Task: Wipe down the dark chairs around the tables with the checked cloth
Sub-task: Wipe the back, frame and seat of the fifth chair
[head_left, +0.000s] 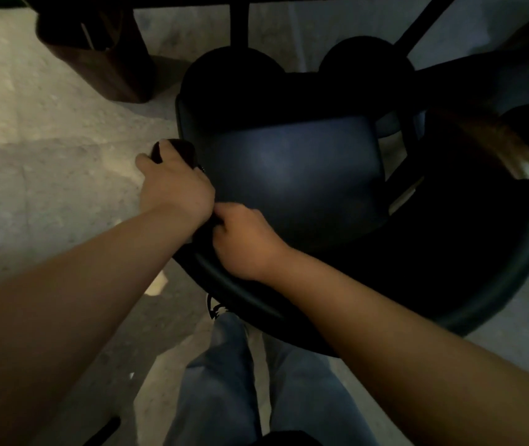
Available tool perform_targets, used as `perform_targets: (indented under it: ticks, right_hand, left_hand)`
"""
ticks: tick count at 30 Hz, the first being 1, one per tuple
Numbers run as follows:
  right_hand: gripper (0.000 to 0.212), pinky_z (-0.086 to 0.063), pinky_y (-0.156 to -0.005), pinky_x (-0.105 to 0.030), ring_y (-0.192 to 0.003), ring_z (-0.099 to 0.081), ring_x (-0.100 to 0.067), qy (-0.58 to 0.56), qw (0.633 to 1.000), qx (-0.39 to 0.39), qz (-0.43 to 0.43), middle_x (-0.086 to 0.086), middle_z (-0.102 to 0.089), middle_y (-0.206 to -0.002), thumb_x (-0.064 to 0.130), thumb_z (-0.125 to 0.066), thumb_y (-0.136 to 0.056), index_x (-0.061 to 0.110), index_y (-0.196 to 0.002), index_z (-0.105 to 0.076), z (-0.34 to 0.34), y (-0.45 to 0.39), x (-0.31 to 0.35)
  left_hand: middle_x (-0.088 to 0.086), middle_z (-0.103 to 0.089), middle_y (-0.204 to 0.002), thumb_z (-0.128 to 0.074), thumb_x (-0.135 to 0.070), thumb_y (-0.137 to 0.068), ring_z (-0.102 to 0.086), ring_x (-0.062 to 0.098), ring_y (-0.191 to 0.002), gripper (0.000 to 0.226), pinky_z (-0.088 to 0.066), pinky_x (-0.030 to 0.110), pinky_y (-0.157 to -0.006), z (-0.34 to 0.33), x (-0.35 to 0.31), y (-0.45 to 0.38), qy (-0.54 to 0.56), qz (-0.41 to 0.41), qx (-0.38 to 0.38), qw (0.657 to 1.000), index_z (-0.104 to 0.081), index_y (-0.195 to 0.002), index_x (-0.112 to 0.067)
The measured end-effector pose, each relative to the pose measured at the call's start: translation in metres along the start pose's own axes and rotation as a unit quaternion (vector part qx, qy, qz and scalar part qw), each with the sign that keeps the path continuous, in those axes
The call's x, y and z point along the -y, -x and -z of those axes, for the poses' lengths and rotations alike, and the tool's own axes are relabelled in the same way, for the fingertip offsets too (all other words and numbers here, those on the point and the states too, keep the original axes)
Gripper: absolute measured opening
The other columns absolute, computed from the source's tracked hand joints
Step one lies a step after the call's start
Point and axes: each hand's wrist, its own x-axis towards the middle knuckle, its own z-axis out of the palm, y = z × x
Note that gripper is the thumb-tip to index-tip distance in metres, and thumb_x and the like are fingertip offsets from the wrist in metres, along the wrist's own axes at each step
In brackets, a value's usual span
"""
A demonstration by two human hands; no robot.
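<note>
Bare forearms (73, 304), faded blue jeans (224, 375), possibly a dark shoe (214, 309).

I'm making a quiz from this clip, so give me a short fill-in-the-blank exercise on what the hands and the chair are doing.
1. The left hand grips the dark end of the chair's ____.
2. The right hand rests curled on the curved ____ of the dark chair.
3. The person's legs wear blue ____.
4. The floor under the chair is pale ____.

Missing words: armrest; backrest; jeans; stone
</note>
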Motion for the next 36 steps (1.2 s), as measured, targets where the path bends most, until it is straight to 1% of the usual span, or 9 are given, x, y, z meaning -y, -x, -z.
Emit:
perform_targets:
  ticks: [2, 6, 10, 15, 18, 24, 27, 30, 36]
  right_hand:
    - [0.025, -0.047, -0.08, -0.031, -0.098, -0.061, -0.037, 0.05, 0.999, 0.014, 0.014, -0.022, -0.067, -0.103, -0.003, -0.043, -0.085, 0.001, -0.095, -0.065, -0.001, 0.002, -0.006]
    - [0.048, -0.045, -0.093, -0.029, -0.113, -0.057, -0.033, 0.092, 0.994, 0.024, 0.053, -0.016, -0.065, -0.117, -0.004, -0.043, -0.081, 0.012, -0.121, -0.064, 0.009, 0.009, -0.024]
    - [0.047, -0.045, -0.093, -0.028, -0.112, -0.059, -0.03, 0.135, 0.988, 0.065, 0.043, -0.014, -0.067, -0.112, -0.003, -0.044, -0.078, 0.014, -0.115, -0.066, 0.023, 0.027, -0.053]
    - [0.036, -0.05, -0.086, -0.034, -0.103, -0.064, -0.023, 0.249, 0.959, 0.135, -0.006, -0.006, -0.069, -0.104, 0.003, -0.05, -0.078, 0.018, -0.105, -0.068, 0.062, 0.05, -0.1]
    - [0.026, -0.051, -0.083, -0.036, -0.098, -0.064, -0.028, 0.316, 0.934, 0.157, -0.053, -0.008, -0.069, -0.099, 0.007, -0.05, -0.078, 0.019, -0.095, -0.067, 0.087, 0.057, -0.118]
    - [0.032, -0.046, -0.092, -0.034, -0.113, -0.058, -0.03, 0.563, 0.793, 0.202, -0.119, -0.013, -0.061, -0.12, 0.03, -0.05, -0.094, 0.011, -0.116, -0.062, 0.167, 0.046, -0.133]
    - [0.041, -0.045, -0.098, -0.036, -0.119, -0.054, -0.029, 0.612, 0.756, 0.201, -0.117, -0.011, -0.058, -0.127, 0.041, -0.045, -0.095, 0.016, -0.125, -0.059, 0.212, 0.04, -0.141]
    - [0.04, -0.039, -0.103, -0.037, -0.124, -0.05, -0.028, 0.577, 0.778, 0.224, -0.11, -0.008, -0.054, -0.133, 0.038, -0.046, -0.095, 0.018, -0.129, -0.054, 0.236, 0.046, -0.149]
    - [0.029, -0.047, -0.092, -0.04, -0.102, -0.063, -0.029, 0.55, 0.819, 0.154, -0.058, -0.007, -0.068, -0.112, 0.016, -0.047, -0.095, 0.019, -0.119, -0.062, 0.235, 0.059, -0.152]
  left_hand:
    - [0.022, -0.006, -0.156, -0.041, -0.023, -0.101, -0.036, 0.044, -0.132, 0.065, -0.033, 0.039, -0.106, 0.0, -0.001, 0.001, -0.009, -0.003, 0.001, 1.0, -0.007, -0.154, -0.006]
    - [0.024, -0.018, -0.152, -0.042, -0.022, -0.099, -0.037, 0.044, -0.129, 0.061, -0.036, 0.042, -0.098, -0.001, -0.001, 0.0, -0.014, -0.009, 0.0, 1.0, -0.015, -0.152, -0.006]
    - [0.024, -0.033, -0.141, -0.045, -0.023, -0.096, -0.045, 0.042, -0.119, 0.056, -0.033, 0.039, -0.083, -0.003, 0.003, -0.004, -0.006, -0.009, -0.022, 1.0, -0.026, -0.146, -0.007]
    - [0.02, -0.009, -0.156, -0.039, -0.023, -0.102, -0.029, 0.046, -0.135, 0.061, -0.032, 0.045, -0.108, 0.002, -0.001, 0.002, -0.032, -0.011, 0.009, 0.999, -0.01, -0.153, -0.004]
    - [0.02, -0.009, -0.156, -0.04, -0.025, -0.102, -0.03, 0.046, -0.135, 0.064, -0.032, 0.044, -0.107, 0.002, -0.001, 0.001, -0.029, -0.009, 0.002, 1.0, -0.008, -0.154, -0.005]
    - [0.022, -0.011, -0.154, -0.044, -0.026, -0.099, -0.043, 0.05, -0.122, 0.065, -0.036, 0.044, -0.103, 0.0, 0.0, -0.001, -0.009, 0.001, -0.004, 1.0, -0.012, -0.153, -0.009]
    - [0.022, -0.013, -0.153, -0.044, -0.027, -0.099, -0.042, 0.051, -0.123, 0.065, -0.036, 0.045, -0.102, 0.0, 0.0, 0.0, -0.01, 0.001, -0.008, 1.0, -0.013, -0.153, -0.009]
    - [0.024, -0.013, -0.153, -0.043, -0.026, -0.1, -0.038, 0.051, -0.126, 0.064, -0.035, 0.045, -0.104, 0.0, 0.0, 0.002, -0.018, -0.003, -0.01, 1.0, -0.012, -0.154, -0.007]
    - [0.028, -0.018, -0.152, -0.042, -0.023, -0.1, -0.032, 0.052, -0.13, 0.059, -0.032, 0.047, -0.106, -0.001, 0.0, -0.001, -0.041, -0.022, -0.014, 0.999, -0.019, -0.149, 0.0]
